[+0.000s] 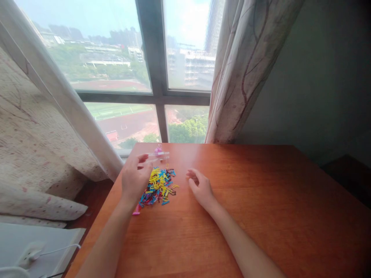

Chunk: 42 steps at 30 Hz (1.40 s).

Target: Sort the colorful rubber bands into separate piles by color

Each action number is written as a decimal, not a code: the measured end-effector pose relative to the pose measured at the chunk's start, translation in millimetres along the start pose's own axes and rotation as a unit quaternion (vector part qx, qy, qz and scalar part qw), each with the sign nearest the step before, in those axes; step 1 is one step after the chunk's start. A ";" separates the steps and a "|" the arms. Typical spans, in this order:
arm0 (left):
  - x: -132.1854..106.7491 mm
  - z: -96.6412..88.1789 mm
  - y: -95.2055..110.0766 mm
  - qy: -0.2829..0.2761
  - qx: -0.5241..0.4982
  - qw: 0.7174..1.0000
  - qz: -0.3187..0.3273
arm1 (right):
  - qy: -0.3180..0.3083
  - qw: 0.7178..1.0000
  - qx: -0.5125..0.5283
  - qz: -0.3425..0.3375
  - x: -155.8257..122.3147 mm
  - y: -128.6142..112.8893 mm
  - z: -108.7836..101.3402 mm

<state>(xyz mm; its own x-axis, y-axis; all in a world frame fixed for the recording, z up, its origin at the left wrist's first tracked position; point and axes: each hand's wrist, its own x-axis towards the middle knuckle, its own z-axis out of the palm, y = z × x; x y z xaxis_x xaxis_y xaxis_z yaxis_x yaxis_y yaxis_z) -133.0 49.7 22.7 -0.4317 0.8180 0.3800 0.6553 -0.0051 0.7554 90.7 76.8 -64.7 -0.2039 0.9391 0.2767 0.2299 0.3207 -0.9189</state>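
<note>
wooden table [261, 200] | left hand [135, 177] pinches blurry clear strip [159, 155], partly hiding coloured pile [159, 186] | right hand [200, 188] slack, empty

My left arm runs up from the bottom edge, forearm bare and wrist fairly straight. My left hand [135, 177] is raised with its back toward me, thumb and forefinger stretched forward and pinched close at the tips, the other fingers folded loosely beneath. My right arm comes in from the lower right at a slant, also bare, with the wrist kept low. My right hand [200, 187] lies palm down, fingers loosely curled inward and holding nothing. The two hands are near each other but apart, the left slightly further forward.
</note>
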 end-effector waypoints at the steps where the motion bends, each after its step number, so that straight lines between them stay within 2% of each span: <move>1: -11.8 5.1 12.5 -0.035 -0.011 0.999 0.019 | 0.015 0.999 0.043 0.027 -2.4 -0.4 -3.7; 3: -38.4 19.5 37.0 -0.145 -0.006 0.988 0.060 | 0.042 0.986 0.138 0.077 -6.0 -1.8 -11.9; 5: -65.7 37.1 57.8 -0.294 0.031 0.946 0.131 | 0.055 0.966 0.222 0.121 -8.2 -3.3 -21.0; 6: -78.1 46.0 66.0 -0.349 0.056 0.922 0.158 | 0.058 0.954 0.258 0.144 -8.6 -3.9 -25.3; 8: -97.7 62.7 77.7 -0.374 0.070 0.908 0.174 | 0.058 0.934 0.306 0.177 -7.9 -4.4 -32.7; 11: -111.7 82.0 84.9 -0.393 0.087 0.894 0.194 | 0.048 0.929 0.319 0.183 -4.4 -4.4 -38.4; 16: -109.2 98.9 77.4 -0.408 0.095 0.883 0.212 | 0.027 0.940 0.294 0.173 -1.4 -5.1 -37.9; 25: -112.2 102.7 58.6 -0.397 0.034 0.884 0.244 | -0.018 0.968 0.211 0.133 -6.2 -3.8 -32.2; 42: -114.0 110.9 49.2 -0.371 0.018 0.894 0.251 | 0.013 0.993 0.089 0.071 -6.6 -2.3 -35.6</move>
<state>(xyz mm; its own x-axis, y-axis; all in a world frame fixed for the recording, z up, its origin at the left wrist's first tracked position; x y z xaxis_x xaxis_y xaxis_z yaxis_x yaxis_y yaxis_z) 17.2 20.0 -42.7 0.4429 0.8747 0.1971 0.6765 -0.4702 0.5667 125.4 74.3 -54.4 -0.1569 0.9767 0.1463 0.0819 0.1605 -0.9836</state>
